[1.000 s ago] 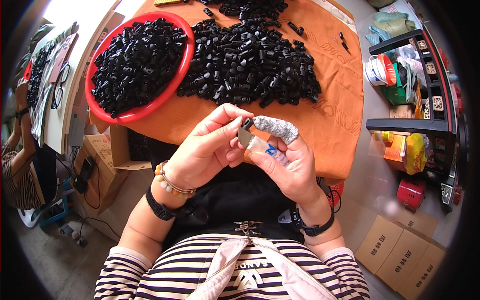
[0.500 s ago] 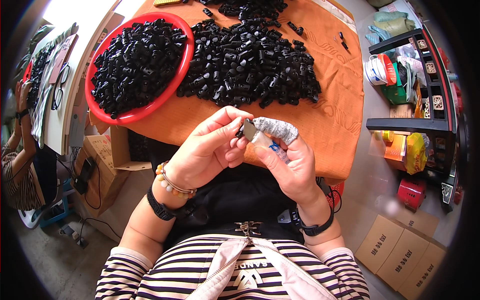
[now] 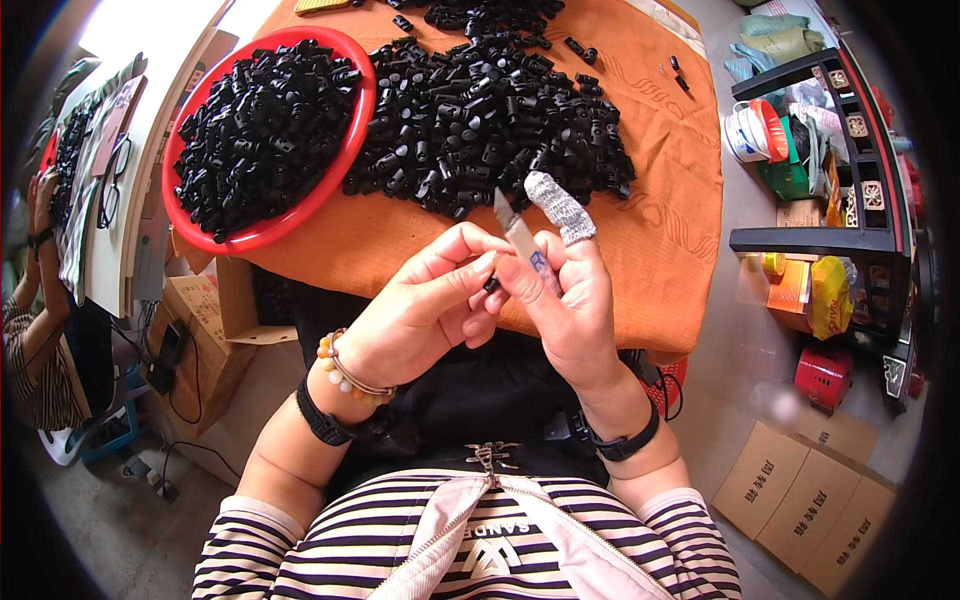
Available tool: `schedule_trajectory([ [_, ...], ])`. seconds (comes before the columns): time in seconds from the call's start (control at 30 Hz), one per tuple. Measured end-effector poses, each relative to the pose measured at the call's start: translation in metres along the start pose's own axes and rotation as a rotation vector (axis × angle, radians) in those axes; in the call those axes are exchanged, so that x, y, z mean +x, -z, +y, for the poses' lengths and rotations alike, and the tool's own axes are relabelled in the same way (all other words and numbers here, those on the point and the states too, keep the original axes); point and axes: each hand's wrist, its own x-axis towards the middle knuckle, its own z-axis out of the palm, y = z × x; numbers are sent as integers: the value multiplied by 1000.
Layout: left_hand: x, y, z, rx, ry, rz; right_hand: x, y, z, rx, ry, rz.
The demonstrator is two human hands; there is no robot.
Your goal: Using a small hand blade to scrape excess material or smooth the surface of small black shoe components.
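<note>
Left hand [image 3: 425,305]: thumb and fingers pinched narrow on one small black part [image 3: 491,284], most of it hidden by the fingertips. This part sits in front of us, just short of the near edge of the counter [image 3: 660,300]. Right hand [image 3: 575,320]: closed on a short knife [image 3: 522,241] with a pale wrapped handle, blade angled up and away from the body. The right index finger, in a grey knitted finger cover [image 3: 563,209], stands out straight beside the blade, apart from it.

Our reading: close blade work on a small part, with the edge off the piece at this instant. For good handling, we would show only a little of the part past the left fingertips, brace the two hands against each other, and let the covered finger back up the piece, since bare skin lies very near. Short, light strokes suit something this small; a hard push could slip into the left thumb.

Whether the right thumb touches the part, we cannot tell.

Beyond the hands: a loose heap of black parts [image 3: 490,125] on the orange cloth, and left of it a full red basin [image 3: 369,95].
</note>
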Motion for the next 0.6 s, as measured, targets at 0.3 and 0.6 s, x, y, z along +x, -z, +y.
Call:
schedule_trajectory([
  [0.3,0,1,5,6,0,12,-7,12,-6,-18,-63,63],
  [0.6,0,-1,8,1,-65,85,-14,7,2,-72,-30,-66],
])
